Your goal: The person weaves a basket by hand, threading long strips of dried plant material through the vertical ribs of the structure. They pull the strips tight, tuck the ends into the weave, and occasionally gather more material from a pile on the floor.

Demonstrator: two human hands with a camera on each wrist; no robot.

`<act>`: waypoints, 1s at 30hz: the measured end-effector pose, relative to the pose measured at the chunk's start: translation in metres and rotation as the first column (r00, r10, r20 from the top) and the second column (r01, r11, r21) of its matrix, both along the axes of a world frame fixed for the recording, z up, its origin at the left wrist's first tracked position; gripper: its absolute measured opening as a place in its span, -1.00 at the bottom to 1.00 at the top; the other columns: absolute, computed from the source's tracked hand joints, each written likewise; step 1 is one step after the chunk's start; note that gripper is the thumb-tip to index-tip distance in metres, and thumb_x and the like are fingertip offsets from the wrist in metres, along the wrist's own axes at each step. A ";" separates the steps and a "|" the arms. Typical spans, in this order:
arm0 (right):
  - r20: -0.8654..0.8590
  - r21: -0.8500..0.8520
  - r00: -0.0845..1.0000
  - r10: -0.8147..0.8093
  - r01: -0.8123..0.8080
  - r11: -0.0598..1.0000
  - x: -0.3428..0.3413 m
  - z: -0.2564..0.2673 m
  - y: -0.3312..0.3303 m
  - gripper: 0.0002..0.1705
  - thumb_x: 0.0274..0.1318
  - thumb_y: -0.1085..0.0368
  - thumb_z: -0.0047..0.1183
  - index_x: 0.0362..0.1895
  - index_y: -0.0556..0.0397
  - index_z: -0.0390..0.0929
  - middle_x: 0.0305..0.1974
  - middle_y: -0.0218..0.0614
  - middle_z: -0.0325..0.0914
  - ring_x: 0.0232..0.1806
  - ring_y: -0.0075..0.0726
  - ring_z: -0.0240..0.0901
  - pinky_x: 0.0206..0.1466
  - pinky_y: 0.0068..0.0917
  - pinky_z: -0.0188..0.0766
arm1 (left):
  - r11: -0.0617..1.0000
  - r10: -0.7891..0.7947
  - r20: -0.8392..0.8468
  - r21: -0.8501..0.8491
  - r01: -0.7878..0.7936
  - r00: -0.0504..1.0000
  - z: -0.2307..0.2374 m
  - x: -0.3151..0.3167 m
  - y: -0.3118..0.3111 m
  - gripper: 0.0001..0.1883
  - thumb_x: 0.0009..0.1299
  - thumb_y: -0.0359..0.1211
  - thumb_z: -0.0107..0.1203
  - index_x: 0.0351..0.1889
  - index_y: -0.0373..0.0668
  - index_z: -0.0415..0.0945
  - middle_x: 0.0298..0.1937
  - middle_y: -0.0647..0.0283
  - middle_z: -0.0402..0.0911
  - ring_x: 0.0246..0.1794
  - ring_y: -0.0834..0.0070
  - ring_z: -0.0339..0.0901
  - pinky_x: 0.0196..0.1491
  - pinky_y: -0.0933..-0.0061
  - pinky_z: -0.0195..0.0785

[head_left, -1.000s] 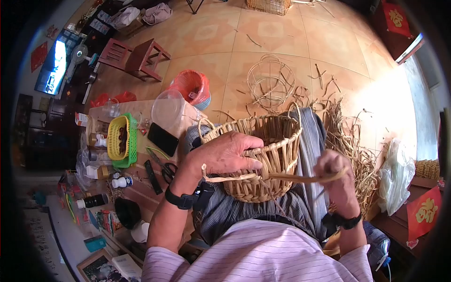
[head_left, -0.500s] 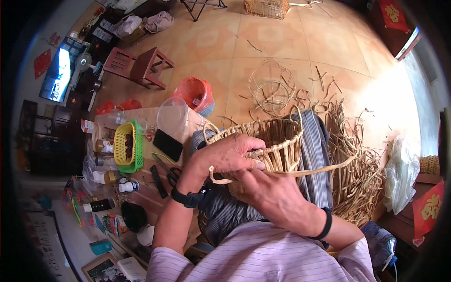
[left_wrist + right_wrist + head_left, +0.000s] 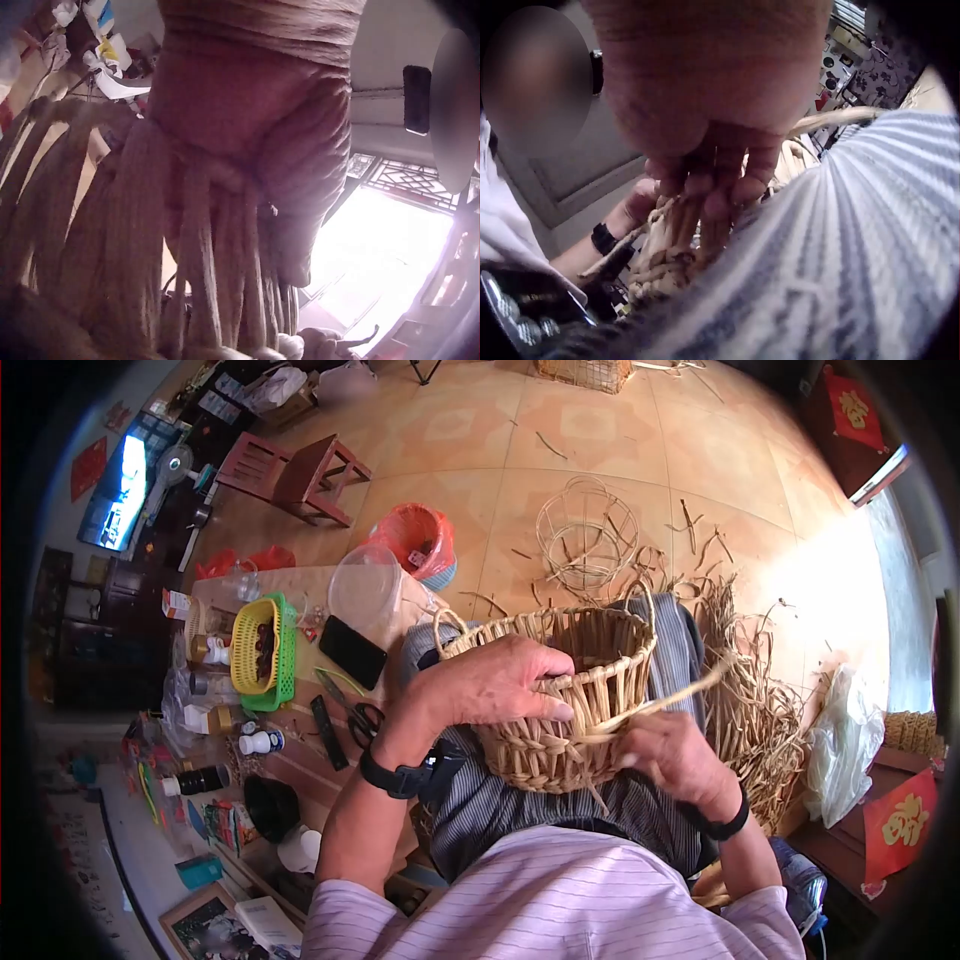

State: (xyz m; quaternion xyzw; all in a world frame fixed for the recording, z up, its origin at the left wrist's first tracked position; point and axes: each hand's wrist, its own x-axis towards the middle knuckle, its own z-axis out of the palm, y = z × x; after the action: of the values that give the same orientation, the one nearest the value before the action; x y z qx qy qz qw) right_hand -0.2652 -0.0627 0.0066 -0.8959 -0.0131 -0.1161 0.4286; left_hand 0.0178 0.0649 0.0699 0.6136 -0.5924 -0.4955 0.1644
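Note:
The woven basket [image 3: 550, 760], with two loop handles, sits on the person's lap. My left hand [image 3: 490, 685] grips its near rim, fingers over the edge and thumb on the outside. In the left wrist view, that hand [image 3: 255, 135] is over the upright basket stakes [image 3: 139, 225]. At the basket's right side is my right hand [image 3: 675, 755], fingers bent. The right wrist view shows this hand [image 3: 712, 112] with fingertips close against the basket wall [image 3: 660, 262]; whether they pinch anything is unclear. A pale strand [image 3: 690, 688] runs from the basket wall past this hand, up and right.
On the left a low table [image 3: 310, 585] bears a phone [image 3: 352, 652], scissors [image 3: 362, 720], a yellow-and-green basket [image 3: 262, 650] and bottles. Dry strands [image 3: 755, 730] lie heaped right of the lap, beside a plastic bag [image 3: 845, 735]. A wire-like round frame [image 3: 588, 540] stands on the floor.
My right hand came in from the right across the basket front to beside my left hand, then drew back right. The strand now angles upward. The left hand keeps its grip on the rim.

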 end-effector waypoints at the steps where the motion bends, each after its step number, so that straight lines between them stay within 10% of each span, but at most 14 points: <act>1: 0.011 0.068 1.000 -0.016 0.015 0.998 0.000 -0.005 0.000 -0.76 0.36 0.20 0.26 -0.34 0.02 0.55 -0.36 -0.30 0.56 -0.29 -0.06 0.64 -0.20 -0.19 0.59 | 1.000 0.006 -0.003 0.007 -0.006 1.000 0.000 -0.001 0.000 -0.58 0.44 -0.15 0.41 0.04 -0.27 0.64 -0.24 -0.01 0.70 -0.23 0.25 0.64 -0.08 0.22 0.47; 9: 0.006 0.507 0.998 -0.061 0.050 0.861 -0.014 -0.016 0.008 -0.68 0.57 0.14 0.15 -0.21 0.13 0.63 -0.30 -0.28 0.64 -0.27 -0.24 0.64 -0.18 -0.31 0.55 | 0.998 0.045 0.112 -0.039 -0.041 0.993 0.030 -0.018 0.008 -0.52 0.25 -0.18 0.52 -0.02 -0.29 0.61 -0.22 -0.07 0.73 -0.14 -0.01 0.73 -0.07 0.12 0.52; 13: -0.251 0.821 0.922 -0.296 0.364 0.439 -0.020 0.019 0.027 -0.75 0.38 0.23 0.39 -0.12 0.17 0.68 -0.19 -0.31 0.70 -0.14 -0.50 0.64 -0.05 -0.38 0.61 | 0.997 0.049 0.267 -0.072 -0.030 0.963 0.031 -0.029 0.014 -0.47 0.12 -0.21 0.57 -0.04 -0.28 0.63 -0.27 -0.09 0.73 -0.19 -0.10 0.73 -0.13 0.10 0.54; 18: -0.259 0.318 0.957 -0.131 0.212 0.924 -0.021 0.024 0.042 -0.51 0.25 0.08 0.49 0.12 0.13 0.73 -0.25 -0.11 0.77 -0.21 -0.15 0.81 -0.13 -0.29 0.67 | 0.999 0.038 0.207 -0.017 -0.035 0.978 0.019 -0.025 0.012 -0.47 0.11 -0.18 0.58 -0.04 -0.26 0.68 -0.29 -0.09 0.74 -0.22 -0.04 0.75 -0.12 0.13 0.57; 23: -0.184 -0.021 0.948 -0.260 0.261 0.965 -0.008 0.025 0.068 -0.68 0.27 0.15 0.40 -0.06 0.10 0.68 -0.28 -0.13 0.74 -0.25 0.07 0.75 -0.23 -0.11 0.66 | 0.999 0.042 0.158 -0.028 -0.038 0.987 0.016 -0.024 0.011 -0.47 0.10 -0.12 0.60 -0.09 -0.26 0.73 -0.31 -0.08 0.75 -0.24 -0.02 0.76 -0.12 0.16 0.59; 30: -0.054 -0.052 0.958 -0.280 0.277 0.959 -0.018 -0.002 0.054 -0.83 0.20 0.39 0.34 -0.12 0.06 0.69 -0.34 -0.18 0.70 -0.32 0.09 0.69 -0.30 -0.15 0.59 | 0.995 0.075 0.323 -0.082 -0.051 0.943 0.015 -0.036 0.012 -0.44 0.06 0.00 0.61 -0.20 -0.27 0.74 -0.41 -0.07 0.72 -0.33 -0.04 0.74 -0.17 0.12 0.59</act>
State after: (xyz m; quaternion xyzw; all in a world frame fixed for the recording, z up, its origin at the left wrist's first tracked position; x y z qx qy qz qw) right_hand -0.2831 -0.0087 0.0044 -0.9011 0.1238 -0.1476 0.3886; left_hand -0.0177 0.0768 0.0847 0.6993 -0.6089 -0.3601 0.1023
